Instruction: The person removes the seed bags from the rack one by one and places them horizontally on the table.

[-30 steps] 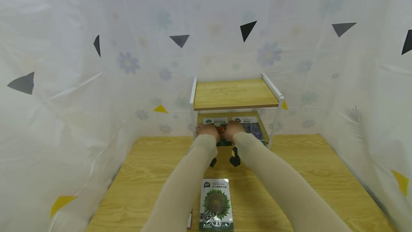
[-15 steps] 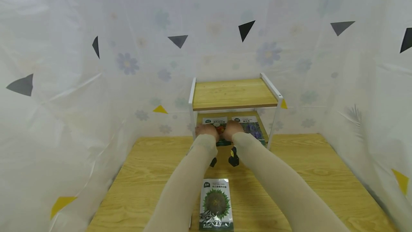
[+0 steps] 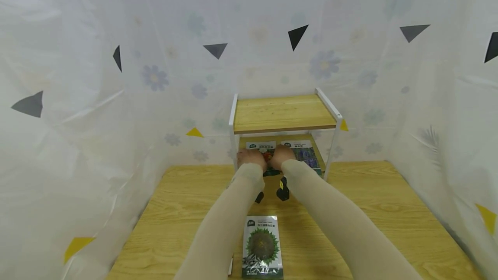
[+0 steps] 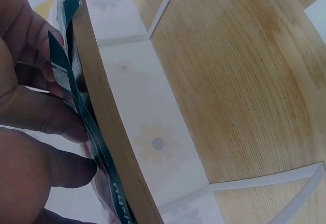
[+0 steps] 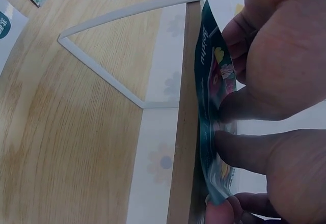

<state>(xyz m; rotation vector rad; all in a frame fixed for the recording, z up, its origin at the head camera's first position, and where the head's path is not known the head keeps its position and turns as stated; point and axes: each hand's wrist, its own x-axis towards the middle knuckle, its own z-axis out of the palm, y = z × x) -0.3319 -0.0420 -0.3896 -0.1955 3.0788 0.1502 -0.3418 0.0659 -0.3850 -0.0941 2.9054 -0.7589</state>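
A seed packet with red flowers [image 3: 268, 155] lies on the lower board of a small two-tier shelf [image 3: 285, 113]. My left hand [image 3: 250, 159] holds its left side, and my right hand [image 3: 282, 157] holds its right side. In the right wrist view both thumbs rest close together on the packet's teal bottom part [image 5: 204, 81], and fingertips of the right hand curl at its edge. The packet's bottom edge lies along the brown shelf edge [image 5: 183, 117]. To the right lies a packet with purple flowers [image 3: 307, 157], partly behind my right hand.
On the wooden table [image 3: 186, 202], a green sunflower packet [image 3: 262, 247] lies in front of the shelf. Beside it, the edge of another item [image 3: 230, 267] shows past my left forearm. White shelf posts [image 3: 330, 152] flank the lower tier, with the upper board overhead.
Both hands stay almost in place on the red-flowered packet. The view shifts very slightly; the packets and shelf keep their places.
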